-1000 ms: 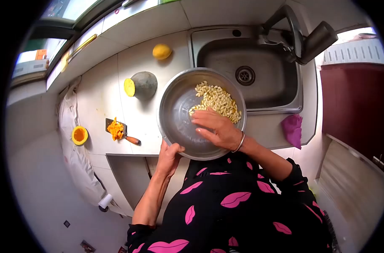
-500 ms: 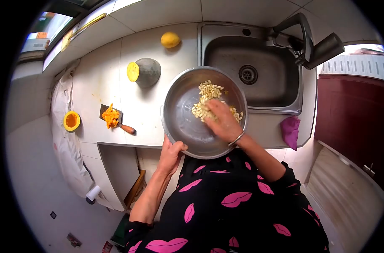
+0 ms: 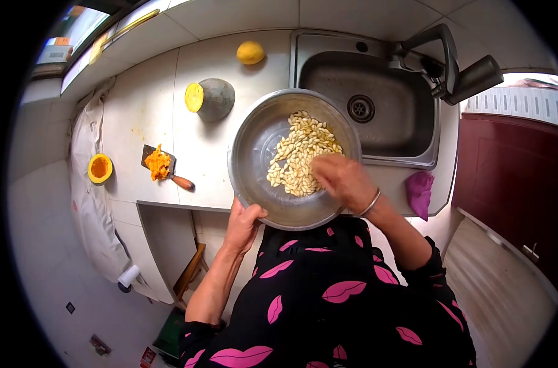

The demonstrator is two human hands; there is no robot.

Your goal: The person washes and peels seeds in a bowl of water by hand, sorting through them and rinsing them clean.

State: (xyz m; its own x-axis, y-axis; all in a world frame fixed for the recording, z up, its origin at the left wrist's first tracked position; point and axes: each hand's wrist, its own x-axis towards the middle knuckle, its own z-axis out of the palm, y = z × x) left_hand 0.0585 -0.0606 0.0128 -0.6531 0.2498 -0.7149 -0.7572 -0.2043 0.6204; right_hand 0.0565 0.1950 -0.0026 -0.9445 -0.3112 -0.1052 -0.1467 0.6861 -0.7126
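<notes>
A wide metal bowl (image 3: 248, 159) is tilted at the counter's front edge, close to my body. Pale seeds (image 3: 300, 147) are spread over its middle and right side. My left hand (image 3: 244, 221) grips the bowl's lower left rim, thumb over the edge. Inside the right part of the bowl, my right hand (image 3: 343, 179) is at the edge of the seeds with its fingers curled and slightly blurred. Whether it holds any seeds is hidden. A bracelet (image 3: 371, 202) circles the right wrist.
A sink (image 3: 377, 80) with a faucet (image 3: 453, 61) lies behind right. Left on the counter are a cut squash piece (image 3: 214, 99), a yellow fruit (image 3: 250, 53), a cleaver-like blade with orange pulp (image 3: 158, 163) and a hollowed squash end (image 3: 100, 168). A purple cloth (image 3: 420, 193) lies right.
My right hand has moved down and right from among the seeds, its fingers now curled. The seeds have spread towards the bowl's middle. My left hand still holds the rim.
</notes>
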